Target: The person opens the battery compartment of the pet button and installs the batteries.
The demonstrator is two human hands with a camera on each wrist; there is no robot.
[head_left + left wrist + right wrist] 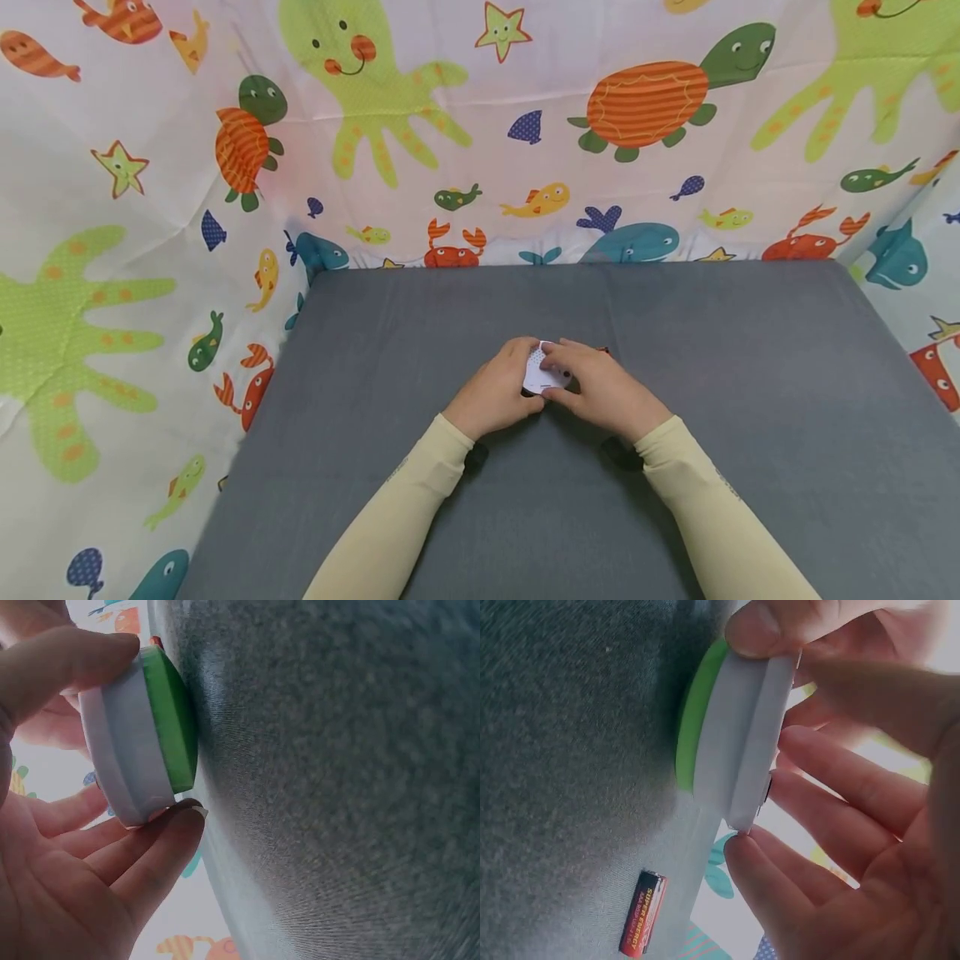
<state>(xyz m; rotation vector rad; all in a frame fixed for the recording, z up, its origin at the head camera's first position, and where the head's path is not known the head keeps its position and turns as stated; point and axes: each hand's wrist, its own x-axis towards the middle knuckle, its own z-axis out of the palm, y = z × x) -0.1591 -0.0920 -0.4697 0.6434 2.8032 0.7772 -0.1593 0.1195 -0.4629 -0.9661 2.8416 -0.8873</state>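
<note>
Left hand (493, 390) and right hand (611, 390) pinch a white-green device (131, 750) well inside the desk's (750, 358) far and side edges; a battery (643, 915) lies nearby.

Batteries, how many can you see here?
1: the battery lies on the table, just beyond the right hand. Others may be hidden.

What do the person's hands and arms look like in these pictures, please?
The left hand and right hand wear no gloves. The long sleeves are pale yellow, with dark lettering too small to read. A partly hidden black object shows under each wrist.
</note>
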